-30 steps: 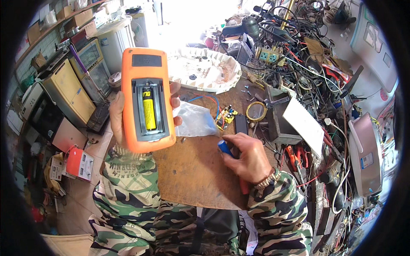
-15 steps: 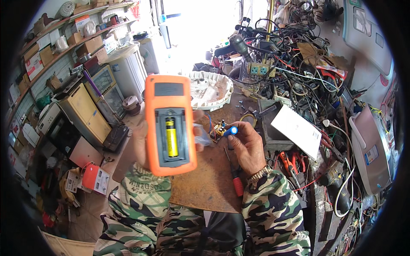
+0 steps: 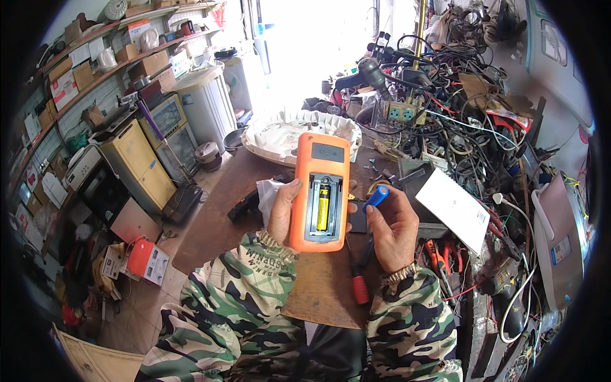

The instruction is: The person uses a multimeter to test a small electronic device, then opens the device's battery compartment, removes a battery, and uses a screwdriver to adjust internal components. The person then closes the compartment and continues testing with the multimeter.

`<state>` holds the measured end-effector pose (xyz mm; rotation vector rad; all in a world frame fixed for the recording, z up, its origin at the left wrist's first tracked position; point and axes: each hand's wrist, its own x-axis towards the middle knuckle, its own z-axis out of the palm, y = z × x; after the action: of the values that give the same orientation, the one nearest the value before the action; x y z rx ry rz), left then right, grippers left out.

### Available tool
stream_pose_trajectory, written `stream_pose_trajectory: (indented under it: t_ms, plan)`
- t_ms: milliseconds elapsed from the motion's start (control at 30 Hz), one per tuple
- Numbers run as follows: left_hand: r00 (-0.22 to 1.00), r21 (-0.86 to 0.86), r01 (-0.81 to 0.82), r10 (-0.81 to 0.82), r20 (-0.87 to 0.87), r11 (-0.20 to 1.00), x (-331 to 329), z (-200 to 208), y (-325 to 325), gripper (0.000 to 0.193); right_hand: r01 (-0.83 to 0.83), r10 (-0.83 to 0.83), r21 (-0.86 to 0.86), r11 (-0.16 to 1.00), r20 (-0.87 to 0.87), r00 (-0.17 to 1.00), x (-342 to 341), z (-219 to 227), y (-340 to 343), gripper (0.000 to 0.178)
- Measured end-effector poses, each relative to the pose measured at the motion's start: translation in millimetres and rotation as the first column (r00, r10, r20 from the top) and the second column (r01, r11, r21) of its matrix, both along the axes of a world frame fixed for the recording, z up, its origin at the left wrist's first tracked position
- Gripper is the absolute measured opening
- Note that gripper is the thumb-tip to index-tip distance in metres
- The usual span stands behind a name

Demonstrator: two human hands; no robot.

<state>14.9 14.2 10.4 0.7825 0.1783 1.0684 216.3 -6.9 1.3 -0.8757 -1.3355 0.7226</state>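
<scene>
My left hand (image 3: 281, 215) grips an orange handheld meter (image 3: 305, 191) by its side, with the back turned up toward me. Its battery bay is uncovered, and one yellow battery (image 3: 323, 211) lies inside, with bare space beside it. Between the thumb and fingers of my right hand (image 3: 393, 230) is a blue cylindrical battery (image 3: 377, 198), held just right of the meter. Below that hand, a screwdriver (image 3: 361, 286) with a red and black handle lies on the brown worktable (image 3: 318, 299). A small dark flat piece (image 3: 358, 219) is partly hidden behind the meter.
A large white plastic shell (image 3: 267, 141) sits at the table's far side. To the right are tangled cables (image 3: 445, 102), a white spiral notebook (image 3: 453, 210) and orange-handled pliers (image 3: 436, 256). A red-and-white box device (image 3: 147, 262) is on the left, below shelves of boxes.
The meter has moved right and farther from the camera, close to my right hand. The blue battery has shifted right with my right hand. The head view has turned slightly left.
</scene>
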Motion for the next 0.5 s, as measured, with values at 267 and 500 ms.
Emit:
stream_pose_trajectory:
  t_ms: [267, 500]
  plan:
    - [0.998, 0.135, -0.022, 0.03, -0.057, 0.991, 2.2, 2.7, -0.6, 0.083, -0.045, 0.045, -0.02, 0.999, 0.029, 0.999, -3.0, -8.0, -3.9, 0.029]
    - [1.0, 0.039, -0.014, 0.015, -0.013, 0.999, -0.5, 1.1, -1.4, 0.081, -0.061, 0.06, 0.004, 0.998, 0.044, 0.997, -7.5, -14.0, 0.3, 0.027]
